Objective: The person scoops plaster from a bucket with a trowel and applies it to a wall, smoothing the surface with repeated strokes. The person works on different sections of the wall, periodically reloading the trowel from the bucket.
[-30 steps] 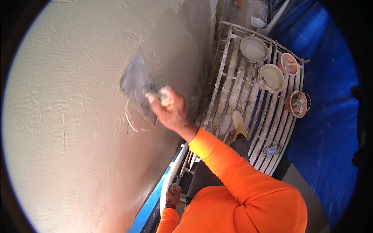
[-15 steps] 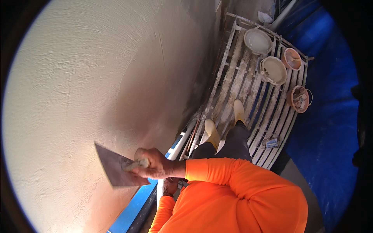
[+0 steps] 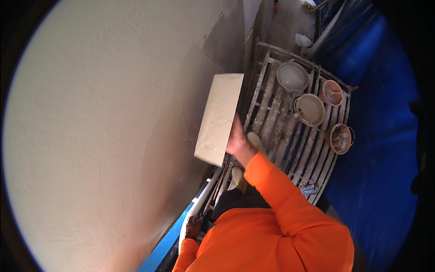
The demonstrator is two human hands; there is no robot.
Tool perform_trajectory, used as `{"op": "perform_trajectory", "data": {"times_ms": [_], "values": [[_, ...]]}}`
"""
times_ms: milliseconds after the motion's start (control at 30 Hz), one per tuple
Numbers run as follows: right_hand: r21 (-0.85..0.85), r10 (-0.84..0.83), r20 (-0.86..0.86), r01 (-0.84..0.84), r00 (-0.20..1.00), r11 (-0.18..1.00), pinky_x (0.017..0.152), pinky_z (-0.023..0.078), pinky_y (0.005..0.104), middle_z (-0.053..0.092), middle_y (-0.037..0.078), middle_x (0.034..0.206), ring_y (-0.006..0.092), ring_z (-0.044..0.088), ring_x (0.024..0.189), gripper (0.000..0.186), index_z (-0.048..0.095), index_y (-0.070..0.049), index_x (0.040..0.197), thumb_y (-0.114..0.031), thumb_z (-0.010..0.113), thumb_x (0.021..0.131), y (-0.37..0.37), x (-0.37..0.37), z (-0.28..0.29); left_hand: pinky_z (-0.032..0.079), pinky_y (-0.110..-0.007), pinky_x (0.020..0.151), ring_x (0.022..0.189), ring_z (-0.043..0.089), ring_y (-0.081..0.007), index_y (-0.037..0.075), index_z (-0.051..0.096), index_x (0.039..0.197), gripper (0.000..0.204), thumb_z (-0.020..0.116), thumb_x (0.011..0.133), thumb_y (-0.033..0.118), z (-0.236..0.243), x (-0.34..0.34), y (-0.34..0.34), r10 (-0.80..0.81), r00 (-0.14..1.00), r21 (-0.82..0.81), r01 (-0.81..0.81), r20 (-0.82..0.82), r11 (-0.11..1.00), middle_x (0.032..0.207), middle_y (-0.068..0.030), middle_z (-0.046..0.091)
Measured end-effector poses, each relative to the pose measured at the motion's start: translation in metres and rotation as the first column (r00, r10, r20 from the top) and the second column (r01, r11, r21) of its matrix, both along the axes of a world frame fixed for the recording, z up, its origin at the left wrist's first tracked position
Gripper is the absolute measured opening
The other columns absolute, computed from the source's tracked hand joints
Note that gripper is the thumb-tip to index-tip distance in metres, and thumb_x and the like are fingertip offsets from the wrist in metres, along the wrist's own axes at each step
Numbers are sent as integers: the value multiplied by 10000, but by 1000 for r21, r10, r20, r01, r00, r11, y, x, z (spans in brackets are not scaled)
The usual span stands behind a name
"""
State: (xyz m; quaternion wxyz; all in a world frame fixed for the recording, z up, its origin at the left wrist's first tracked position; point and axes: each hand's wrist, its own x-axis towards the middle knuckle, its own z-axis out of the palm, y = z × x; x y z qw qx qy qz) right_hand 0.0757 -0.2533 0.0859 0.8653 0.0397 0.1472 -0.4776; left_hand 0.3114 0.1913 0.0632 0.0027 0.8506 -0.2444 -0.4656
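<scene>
My right hand (image 3: 237,139) is closed round a plastering trowel (image 3: 219,119), its grip hidden behind the blade. The broad rectangular blade is turned toward me, covered with a pale beige coat. It is raised in front of the plastered wall (image 3: 99,118); whether its edge touches the wall, I cannot tell. Low by my body, beside a white pipe (image 3: 194,211), my left hand (image 3: 193,227) is curled, and what lies in its fingers is too dark to make out.
I stand on a slatted, plaster-splashed platform (image 3: 276,113). A grey-filled bucket (image 3: 292,76), a beige-filled bucket (image 3: 310,109), an orange bucket (image 3: 331,93) and a bucket of scraps (image 3: 340,138) stand on its far and right parts. Blue sheeting (image 3: 376,149) hangs on the right; a blue strip (image 3: 165,242) runs below the wall.
The trowel in my right hand has swung up and away from the lower wall, turning its coated face toward me. The view has shifted; my left hand stays low by the pipe.
</scene>
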Motion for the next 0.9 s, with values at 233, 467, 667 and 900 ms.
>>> {"op": "perform_trajectory", "data": {"times_ms": [233,467,667,900], "values": [[-70,-125,-573,104,810,992,517,510,316,569,-5,759,118,548,569,376,540,-182,948,-521,697,985,-192,-30,-9,504,-470,1063,1230,680,-338,49,646,1385,572,709,953,420,20,-46,-62,50,999,-7,-50,-8,999,1281,-190,731],[-463,-430,-804,22,410,886,576,513,370,632,57,695,180,657,644,355,586,-27,877,-318,752,993,-185,30,70,541,-408,1005,1155,714,-287,23,628,1400,537,705,973,339,20,-75,-115,118,988,-39,-123,-96,992,1201,-170,758],[-739,-656,-607,-15,449,674,624,554,341,677,49,764,135,685,719,306,619,-47,994,-329,737,1011,-138,7,77,551,-373,964,1101,706,-219,-30,624,1368,522,720,983,309,34,-82,-173,106,991,-92,-113,-80,989,1190,-151,750],[-217,-235,-873,93,426,972,423,450,306,523,-18,613,97,512,466,364,547,-99,868,-381,736,1000,-246,-25,-23,535,-378,994,1114,691,-218,10,615,1399,511,716,983,288,48,-81,-160,136,984,-104,-148,-116,983,1184,-127,740]]}}
